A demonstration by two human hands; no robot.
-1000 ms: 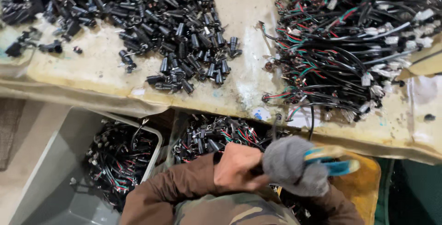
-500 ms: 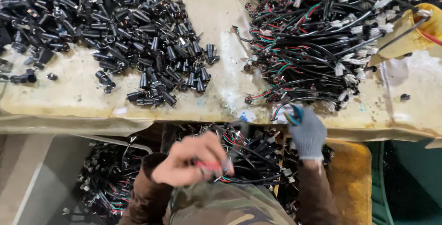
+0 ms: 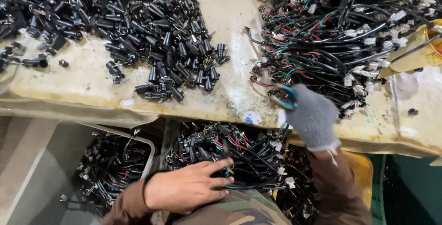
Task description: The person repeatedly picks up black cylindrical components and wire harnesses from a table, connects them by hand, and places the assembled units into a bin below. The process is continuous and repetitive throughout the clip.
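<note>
Reaching up over the near edge of the stained, cream-coloured bench (image 3: 69, 87), the right hand (image 3: 313, 116) wears a grey knitted glove and is shown from the back, its fingers curled forward. A blue-handled tool (image 3: 286, 97) sits at its far left side, just where the fingers close; only the curved handle shows, and how firmly the hand grips it cannot be told, as this hand is blurred. Just beyond its fingertips lies the big tangle of black, red, green and white wire harnesses with small white plugs (image 3: 340, 27), spreading away and to the right across the bench top.

The bare left hand (image 3: 186, 190) lies low and near the body, palm down, fingers stretched out together toward the right. The fingertips rest on a heap of black wired connector assemblies (image 3: 239, 153) that fills a bin below the bench edge, and they seem to press a small black piece there rather than pinch it; whether anything is truly held cannot be told. To the left of this hand stands a pale grey plastic crate (image 3: 147, 147) holding more of the same black wired parts.

Well beyond the left hand, up on the bench, spreads a broad pile of short black cylindrical plastic connectors (image 3: 133, 27). An orange-yellow container (image 3: 361, 169) shows just beside the right forearm, under the brown sleeve (image 3: 338, 183).
</note>
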